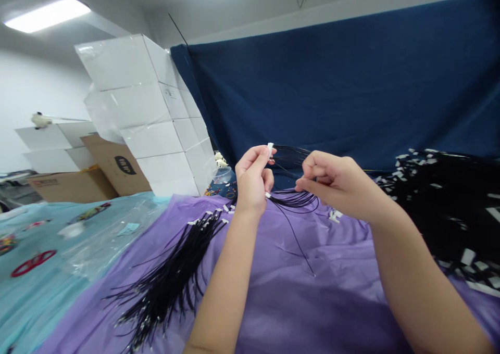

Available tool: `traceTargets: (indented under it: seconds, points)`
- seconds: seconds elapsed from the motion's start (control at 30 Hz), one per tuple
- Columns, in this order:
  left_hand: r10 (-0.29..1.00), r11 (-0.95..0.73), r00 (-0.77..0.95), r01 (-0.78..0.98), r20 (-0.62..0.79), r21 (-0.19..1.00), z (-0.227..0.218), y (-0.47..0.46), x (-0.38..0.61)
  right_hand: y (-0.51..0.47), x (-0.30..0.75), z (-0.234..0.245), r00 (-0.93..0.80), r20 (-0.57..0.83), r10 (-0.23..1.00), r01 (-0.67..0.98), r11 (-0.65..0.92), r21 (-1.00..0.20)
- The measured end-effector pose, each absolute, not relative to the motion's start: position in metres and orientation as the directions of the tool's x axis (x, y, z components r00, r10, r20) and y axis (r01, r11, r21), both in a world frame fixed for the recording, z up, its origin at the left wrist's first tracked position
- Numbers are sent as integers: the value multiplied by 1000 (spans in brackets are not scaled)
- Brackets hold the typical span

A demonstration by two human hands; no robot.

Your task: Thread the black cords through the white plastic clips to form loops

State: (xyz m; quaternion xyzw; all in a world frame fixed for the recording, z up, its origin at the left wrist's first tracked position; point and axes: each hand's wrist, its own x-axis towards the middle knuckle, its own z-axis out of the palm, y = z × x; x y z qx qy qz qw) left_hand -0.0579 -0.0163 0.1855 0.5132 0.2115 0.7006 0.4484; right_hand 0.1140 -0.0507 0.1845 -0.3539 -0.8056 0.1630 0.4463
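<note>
Pinched in my left hand (253, 174) is a bundle of thin black cords (299, 199) with white end tabs (270, 149). The cords loop out to the right, and one loose strand hangs down over the purple cloth. My right hand (326, 179) is closed at the right side of that loop, thumb and forefinger together by the cords; what exactly lies between the fingertips is too small to make out. A pile of similar black cords (172, 276) with white tabs lies left of my left forearm. A larger heap of black cords (437, 203) is at the far right.
Purple cloth (304, 312) covers the work surface, with turquoise cloth (35, 302) on the left. Red-handled scissors (34, 263) and a clear plastic bag (105, 244) lie there. Stacked white boxes (156, 130) and a cardboard box (117, 164) stand behind. A dark blue curtain (344, 83) hangs at the back.
</note>
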Motion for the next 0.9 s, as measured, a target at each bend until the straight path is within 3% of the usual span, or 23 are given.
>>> traceTargets:
  seconds: [0.13,0.47,0.63,0.9]
  points:
    - [840,-516,-59,-388,539,763,186,-16,-59,-52,114,186,-312,652,691,473,708,-524]
    - [847,-502,-15,-353,532,789,186,-16,-59,-60,104,187,-260,772,580,739,634,-228]
    - [883,-444,-19,-362,469,820,185,-20,-52,-58,93,181,-142,897,419,802,579,-144]
    - [900,-420,-43,-347,433,839,186,-27,-47,-48,88,172,-114,961,250,781,621,-69]
